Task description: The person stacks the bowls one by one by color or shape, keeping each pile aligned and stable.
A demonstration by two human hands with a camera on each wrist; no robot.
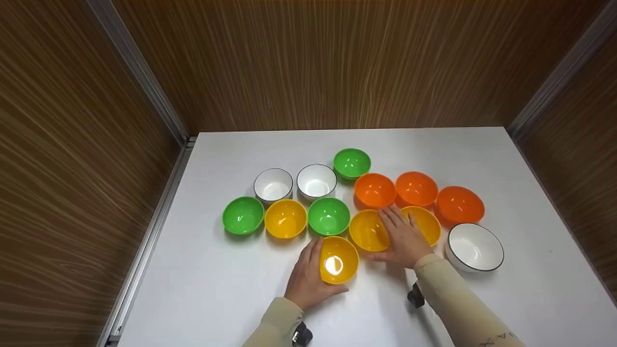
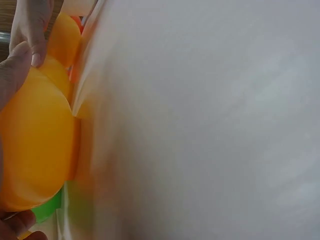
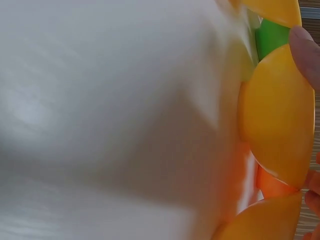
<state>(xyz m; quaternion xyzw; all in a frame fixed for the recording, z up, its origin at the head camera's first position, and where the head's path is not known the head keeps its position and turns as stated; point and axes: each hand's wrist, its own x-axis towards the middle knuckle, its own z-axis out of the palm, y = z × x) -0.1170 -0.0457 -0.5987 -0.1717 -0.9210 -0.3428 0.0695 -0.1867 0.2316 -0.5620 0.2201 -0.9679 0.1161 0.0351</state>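
Note:
My left hand (image 1: 308,277) grips the nearest yellow bowl (image 1: 341,258) by its sides. In the left wrist view, the thumb and fingers lie on opposite sides of that bowl (image 2: 37,140). My right hand (image 1: 402,240) holds a second yellow bowl (image 1: 365,229) just beyond it; in the right wrist view the thumb and fingers hold this bowl (image 3: 280,112) at opposite sides. Its fingers partly cover a third yellow bowl (image 1: 426,224) to the right. Close beyond the left hand sits a green bowl (image 1: 329,216).
Leftward stand another yellow bowl (image 1: 286,219) and a green bowl (image 1: 243,216). Behind are white bowls (image 1: 273,185) (image 1: 316,181) and a green bowl (image 1: 352,163). Orange bowls (image 1: 375,190) (image 1: 416,188) (image 1: 460,206) and a white bowl (image 1: 475,247) lie right. Wood-grain panels (image 1: 308,67) enclose the white table (image 1: 202,289).

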